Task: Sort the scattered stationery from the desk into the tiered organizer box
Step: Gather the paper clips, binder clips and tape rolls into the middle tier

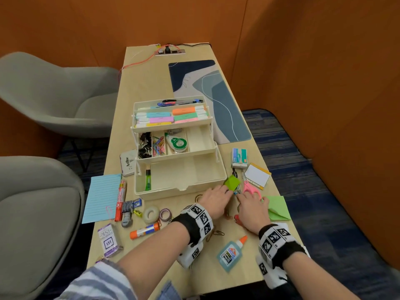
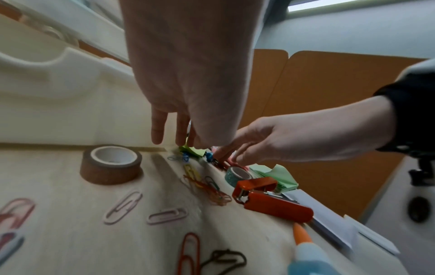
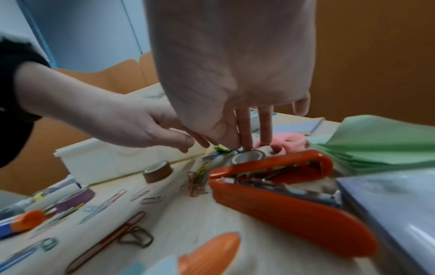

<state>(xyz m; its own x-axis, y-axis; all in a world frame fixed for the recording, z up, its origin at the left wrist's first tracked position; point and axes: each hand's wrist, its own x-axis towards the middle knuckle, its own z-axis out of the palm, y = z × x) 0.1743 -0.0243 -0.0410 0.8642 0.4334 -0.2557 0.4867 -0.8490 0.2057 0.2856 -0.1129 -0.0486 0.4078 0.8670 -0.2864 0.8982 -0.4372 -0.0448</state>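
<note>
The cream tiered organizer box [image 1: 162, 191] stands open mid-desk, with highlighters, clips and correction tape in its upper trays. Just right of its front corner, both hands meet over small blue pins [image 1: 235, 192] [image 2: 209, 156] beside a folded green sticky note [image 1: 233, 182] [image 2: 191, 150]. My left hand [image 1: 227, 190] [image 2: 179, 143] hangs with straight fingers, tips at the note. My right hand [image 1: 239, 197] [image 3: 244, 145] reaches down with straight fingers, touching the desk by the pins and a teal tape roll [image 3: 248, 157]. Nothing is plainly held.
Close by lie pink scissors [image 1: 252, 190], a red stapler [image 3: 294, 210], green paper [image 1: 278, 207], a brown tape roll [image 2: 110, 163] and loose paper clips [image 2: 204, 188]. A glue bottle [image 1: 230, 252], glue stick [image 1: 145, 230], marker [image 1: 120, 200] and blue card [image 1: 101, 198] lie nearer. Grey chairs [image 1: 54, 94] stand left.
</note>
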